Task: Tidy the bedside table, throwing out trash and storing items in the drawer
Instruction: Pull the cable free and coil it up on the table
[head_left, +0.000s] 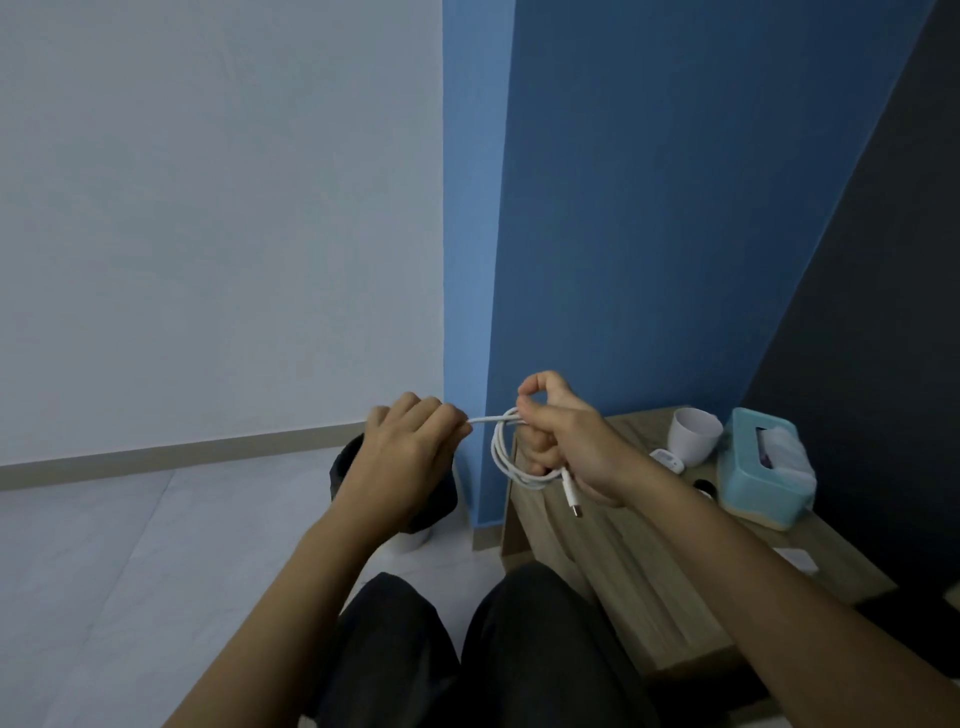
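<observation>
One white cable (501, 454) hangs coiled in the right hand (566, 447), its free end pinched in the left hand (410, 457) alongside. Pulling the end snug through the loops would keep them tidy. Beyond the right hand, the counter (618, 561) carries one cup (693, 434), one tissue box (763, 467), and perhaps one small white gadget (667, 460).

Both bare forearms reach forward, hands level and near each other. The left hand (408, 457) is a loose fist, back up, fingertips pinched toward the right hand (563, 441), which curls its fingers closed, thumb meeting index finger above.
</observation>
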